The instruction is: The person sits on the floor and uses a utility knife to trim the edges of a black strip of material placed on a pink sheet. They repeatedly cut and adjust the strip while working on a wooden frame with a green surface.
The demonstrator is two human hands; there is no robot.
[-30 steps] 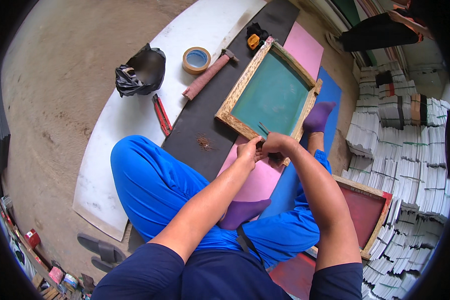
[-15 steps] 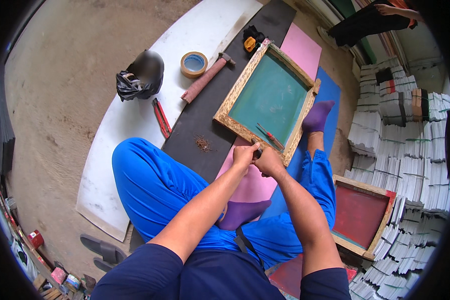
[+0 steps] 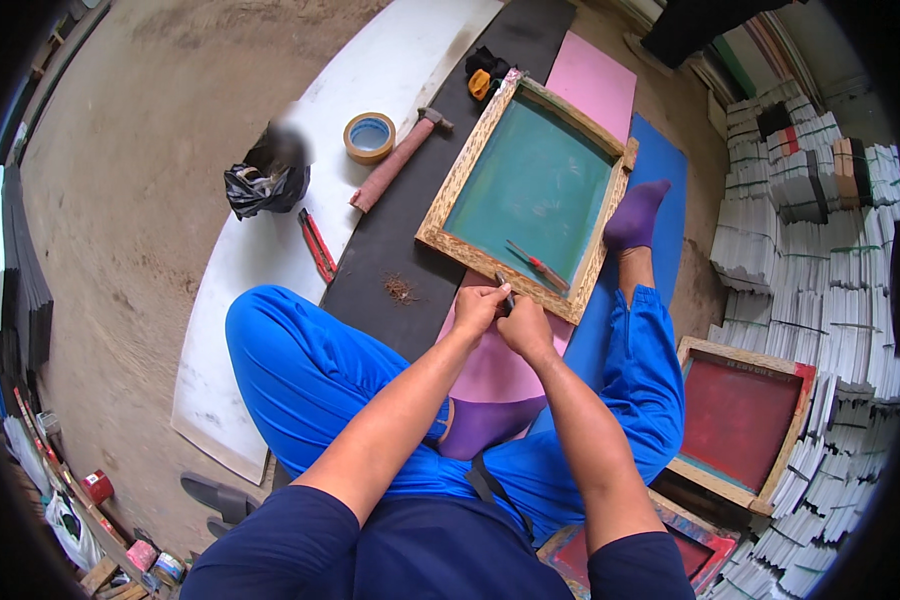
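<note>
Both my hands are closed around dark pliers point(image 3: 507, 299) at the near edge of a wooden-framed screen point(image 3: 545, 172) with green mesh. My left hand point(image 3: 478, 310) pinches the tool from the left, and my right hand point(image 3: 526, 328) wraps its handles. The tool's tip meets the frame's near rail, though what it grips is too small to make out. On the mesh, just beyond my right hand, lies a red-handled screwdriver point(image 3: 542, 266). A small pile of rusty staples or nails point(image 3: 400, 289) sits left of my hands.
A hammer point(image 3: 400, 160), a tape roll point(image 3: 369, 137), a red utility knife point(image 3: 317, 246) and a black plastic bag point(image 3: 267, 183) lie to the left. A black-and-yellow item point(image 3: 481, 80) lies behind the frame. Right are a red-mesh screen point(image 3: 735, 420) and bundled paper stacks point(image 3: 770, 245).
My hands have shifted slightly, and the pliers' head now shows against the frame's near rail. The person at the far right has moved mostly out of view. The whole view has turned a little.
</note>
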